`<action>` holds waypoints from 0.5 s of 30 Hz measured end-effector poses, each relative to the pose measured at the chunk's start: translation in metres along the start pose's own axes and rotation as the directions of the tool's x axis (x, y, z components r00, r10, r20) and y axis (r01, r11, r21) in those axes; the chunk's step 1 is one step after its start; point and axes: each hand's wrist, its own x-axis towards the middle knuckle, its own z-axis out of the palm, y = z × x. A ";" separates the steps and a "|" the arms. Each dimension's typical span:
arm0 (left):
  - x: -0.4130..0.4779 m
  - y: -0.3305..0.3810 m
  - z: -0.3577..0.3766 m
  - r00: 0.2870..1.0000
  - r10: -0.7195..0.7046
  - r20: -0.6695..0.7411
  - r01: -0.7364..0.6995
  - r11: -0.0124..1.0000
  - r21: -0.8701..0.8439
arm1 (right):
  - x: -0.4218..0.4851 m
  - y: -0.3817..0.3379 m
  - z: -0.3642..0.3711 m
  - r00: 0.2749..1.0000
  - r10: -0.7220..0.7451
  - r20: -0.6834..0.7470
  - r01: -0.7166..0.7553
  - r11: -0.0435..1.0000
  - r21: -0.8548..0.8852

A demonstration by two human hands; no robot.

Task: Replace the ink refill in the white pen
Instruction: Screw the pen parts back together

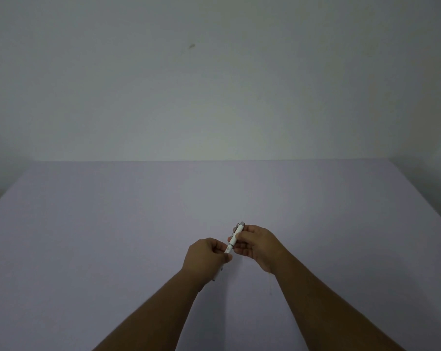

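Note:
I hold a white pen (pixel 233 239) with both hands above the middle of the table. It slants from lower left to upper right, its grey clicker end pointing away from me. My right hand (pixel 258 245) grips the upper barrel near the clip. My left hand (pixel 206 257) is closed around the lower barrel, and the pen's tip end pokes out below that hand near the wrist. No separate refill is visible.
A pale lilac table (pixel 113 236) fills the lower half of the view, its far edge meeting a plain grey-white wall (pixel 214 97). A small dark mark sits high on the wall.

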 end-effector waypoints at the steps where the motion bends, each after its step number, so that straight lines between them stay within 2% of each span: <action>1: 0.000 0.000 0.001 1.000 0.003 -0.008 -0.003 1.000 0.006 | 0.001 0.001 0.000 1.000 0.001 -0.006 -0.001 1.000 -0.004; 9: 0.004 -0.003 0.004 1.000 -0.004 -0.019 0.004 1.000 0.006 | 0.005 0.002 0.000 0.999 0.012 -0.036 -0.012 1.000 -0.019; 12: 0.006 -0.005 0.007 0.999 -0.049 -0.011 0.048 0.999 -0.018 | 0.009 0.006 0.000 0.993 0.009 -0.117 -0.025 0.991 -0.131; 15: 0.010 -0.010 0.012 0.995 -0.096 -0.010 0.095 0.993 -0.074 | 0.016 0.009 -0.007 0.953 -0.066 -0.297 -0.038 0.943 -0.331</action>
